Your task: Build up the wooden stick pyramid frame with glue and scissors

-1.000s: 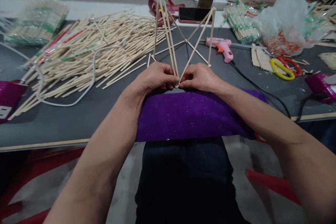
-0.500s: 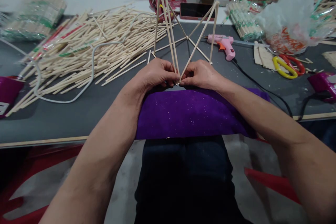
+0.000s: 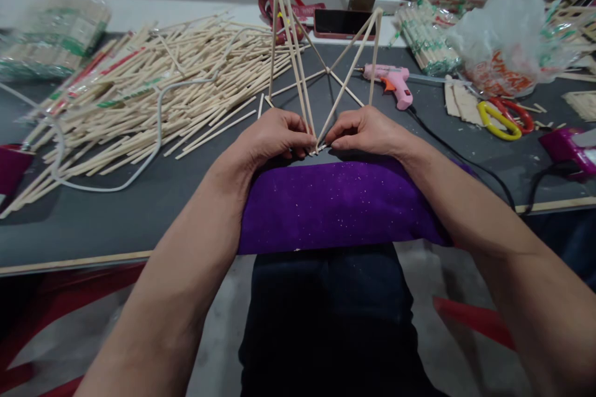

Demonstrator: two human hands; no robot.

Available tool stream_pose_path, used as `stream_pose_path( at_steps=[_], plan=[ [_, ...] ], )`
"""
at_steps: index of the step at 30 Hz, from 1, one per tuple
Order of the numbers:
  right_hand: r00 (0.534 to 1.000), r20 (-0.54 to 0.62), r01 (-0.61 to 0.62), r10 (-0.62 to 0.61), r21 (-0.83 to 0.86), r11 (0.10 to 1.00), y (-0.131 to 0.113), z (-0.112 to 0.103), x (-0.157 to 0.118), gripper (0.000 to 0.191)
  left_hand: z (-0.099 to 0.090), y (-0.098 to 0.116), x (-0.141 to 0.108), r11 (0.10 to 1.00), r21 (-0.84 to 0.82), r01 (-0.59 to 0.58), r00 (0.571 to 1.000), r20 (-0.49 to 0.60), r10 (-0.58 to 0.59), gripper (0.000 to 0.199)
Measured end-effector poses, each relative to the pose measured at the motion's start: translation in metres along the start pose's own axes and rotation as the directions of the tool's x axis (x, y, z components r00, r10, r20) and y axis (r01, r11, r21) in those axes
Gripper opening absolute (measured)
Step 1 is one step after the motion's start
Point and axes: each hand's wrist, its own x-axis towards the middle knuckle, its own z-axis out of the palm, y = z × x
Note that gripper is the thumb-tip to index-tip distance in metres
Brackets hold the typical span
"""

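Note:
A frame of thin wooden sticks [image 3: 335, 105] stands on the grey table, its sticks rising to two peaks and meeting at a low joint in front of me. My left hand [image 3: 274, 133] pinches this near joint from the left, thumb and fingertips at the stick ends. On the other side, my right hand [image 3: 370, 130] is closed in a pinch low at the base, slightly right of the joint. Its fingertips seem to be on a base stick, mostly hidden under them. Purple cloth [image 3: 339, 205] lies just below both hands, speckled with small bits.
Left lies a large pile of loose sticks [image 3: 195, 87] crossed by a white cable [image 3: 159, 118]. A pink glue gun [image 3: 393, 82] rests right of the frame, with yellow-and-red scissors [image 3: 500, 123] beyond. A phone [image 3: 344, 23] and bagged sticks [image 3: 421, 37] are at the back.
My right hand's fingertips have shifted a little right, away from the near joint, which now shows more. My left hand keeps its pinch there. The whole view has shifted slightly.

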Motion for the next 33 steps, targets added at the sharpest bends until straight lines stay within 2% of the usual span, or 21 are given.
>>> stream_pose_path(
  at_steps=[5,13,19,21,27,33],
  plan=[
    [0.999,-0.046,-0.002,0.0,-0.061,0.998,-0.005,0.011,0.003,0.014,0.001,-0.002,0.001,1.0,-0.015,-0.02,1.0,-0.009,0.02,0.009],
    [0.989,-0.096,-0.127,0.113,-0.162,0.979,-0.013,0.02,0.009,0.013,0.001,-0.002,0.0,0.999,-0.022,-0.028,0.999,-0.015,0.028,0.009],
    [0.983,-0.107,-0.166,0.15,-0.168,0.972,-0.015,0.023,0.011,0.014,0.002,0.002,-0.001,1.0,-0.022,-0.009,1.0,-0.024,0.009,0.009],
    [0.984,-0.104,-0.163,0.146,-0.179,0.97,-0.014,0.022,0.01,0.014,0.002,0.002,-0.001,1.0,-0.021,-0.008,1.0,-0.023,0.008,0.008],
    [0.999,0.0,-0.033,0.033,-0.128,0.991,-0.012,0.015,0.007,0.016,0.001,0.002,-0.002,1.0,0.005,0.005,1.0,-0.014,-0.005,0.008],
    [0.99,-0.079,-0.132,0.118,-0.21,0.969,-0.017,0.023,0.009,0.015,0.002,0.006,-0.003,1.0,0.009,0.014,1.0,-0.014,-0.014,0.008]
  ],
)
